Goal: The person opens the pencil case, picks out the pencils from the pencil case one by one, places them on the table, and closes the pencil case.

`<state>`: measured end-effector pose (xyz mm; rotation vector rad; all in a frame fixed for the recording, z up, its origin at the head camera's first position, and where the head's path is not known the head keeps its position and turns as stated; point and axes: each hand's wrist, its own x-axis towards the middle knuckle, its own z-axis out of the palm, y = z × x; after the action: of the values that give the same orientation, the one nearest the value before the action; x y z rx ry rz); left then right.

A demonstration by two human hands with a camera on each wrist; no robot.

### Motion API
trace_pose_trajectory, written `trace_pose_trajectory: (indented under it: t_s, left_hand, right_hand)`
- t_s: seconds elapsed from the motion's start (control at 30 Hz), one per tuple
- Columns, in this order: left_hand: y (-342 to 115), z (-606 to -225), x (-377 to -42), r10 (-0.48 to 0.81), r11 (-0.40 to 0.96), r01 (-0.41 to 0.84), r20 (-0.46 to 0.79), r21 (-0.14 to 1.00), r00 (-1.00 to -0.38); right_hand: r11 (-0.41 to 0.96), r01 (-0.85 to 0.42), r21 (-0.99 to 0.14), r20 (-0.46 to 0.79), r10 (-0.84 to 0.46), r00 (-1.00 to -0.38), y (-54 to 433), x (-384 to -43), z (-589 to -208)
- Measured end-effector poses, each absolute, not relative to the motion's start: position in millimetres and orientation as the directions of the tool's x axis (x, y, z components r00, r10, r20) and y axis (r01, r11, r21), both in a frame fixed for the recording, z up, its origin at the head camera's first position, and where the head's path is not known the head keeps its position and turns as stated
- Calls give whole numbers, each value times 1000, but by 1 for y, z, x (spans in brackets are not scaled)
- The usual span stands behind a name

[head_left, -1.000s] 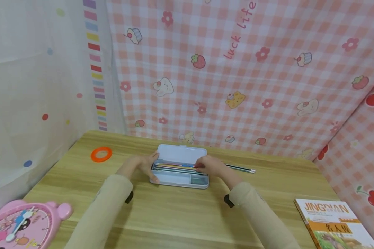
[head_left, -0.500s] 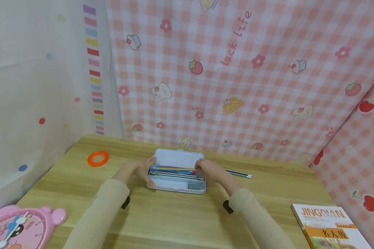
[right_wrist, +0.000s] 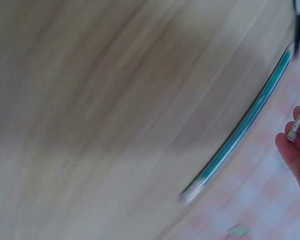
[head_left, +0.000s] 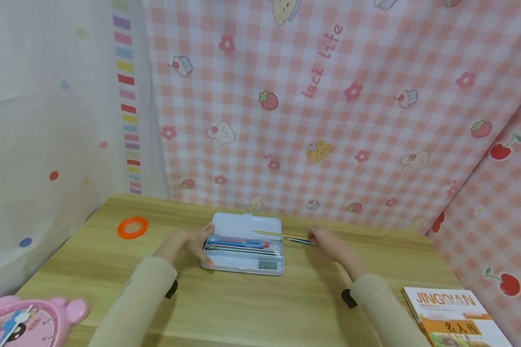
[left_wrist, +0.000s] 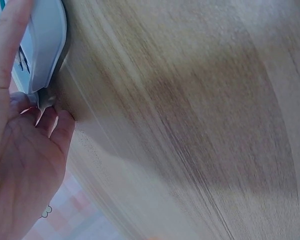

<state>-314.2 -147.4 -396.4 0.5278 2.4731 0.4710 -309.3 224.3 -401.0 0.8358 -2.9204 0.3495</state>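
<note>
Withdrawn since the earlier frame: one yellow pencil (head_left: 269,233), lifted from the open pencil case (head_left: 232,263) and borne off by our right hand (head_left: 328,244) to three o'clock of it. Grip: right fingers pinch the pencil near its eraser end; tip points to nine o'clock, over the lid; whether it touches, we cannot tell. Our left hand (head_left: 198,246) clasps the case's nine o'clock end, thumb nearest us. Contents: blue pen (head_left: 236,242), dark pencils (head_left: 239,250). Just beside the right hand: teal pencil (right_wrist: 242,120), blurred; single or pair, we cannot tell. Outlying: orange ring (head_left: 130,235), nine o'clock; JINGDIAN book (head_left: 453,313), between three and four. Hazards, as we judge: a low wrist could set the teal pencil rolling; a dipping tip could snag the lid; a loose pinch could drop the pencil.
</note>
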Motion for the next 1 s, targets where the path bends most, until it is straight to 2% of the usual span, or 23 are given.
trace_pose_trajectory:
  t_s: [0.23,0.43,0.5,0.6,0.67,0.7,0.77,0.8,0.9,1.0]
  left_hand:
    - [-148,-396,-311,460,857,253,-447,448,-768]
    - [-149,-396,-311,468,855,265,-443,446,-765]
    - [-150,-396,-311,465,856,263,-442,445,-767]
    - [-150,-396,-311,468,855,265,-438,447,-768]
    - [-150,-396,-310,470,854,270,-437,445,-767]
    - [-150,-396,-310,471,853,271,-437,445,-766]
    - [-149,-396,-310,467,855,266,-440,445,-767]
    - [-149,-396,-309,464,856,261,-442,445,-768]
    - [-148,-396,-309,462,856,258,-440,447,-770]
    - [-147,-395,-309,467,853,263,-435,450,-770]
  right_hand:
    - [843,-492,-218,173,-463,-869,269,-302,-409]
    - [830,-523,-191,226,-482,-847,292,-298,-415]
    - [845,-462,-270,189,-424,-885,297,-296,-416]
    - [867,-290,-405,73,-286,-955,302,-292,-417]
    - [864,-178,-471,1,-202,-979,305,-290,-417]
    - [868,-163,-469,-12,-190,-982,306,-288,-418]
    - [874,-166,-456,-12,-192,-981,308,-287,-420]
    - [883,-212,-420,15,-227,-974,309,-286,-421]
    - [883,-390,-260,142,-364,-920,313,-286,-424]
    - [860,-497,-121,244,-459,-854,315,-286,-426]
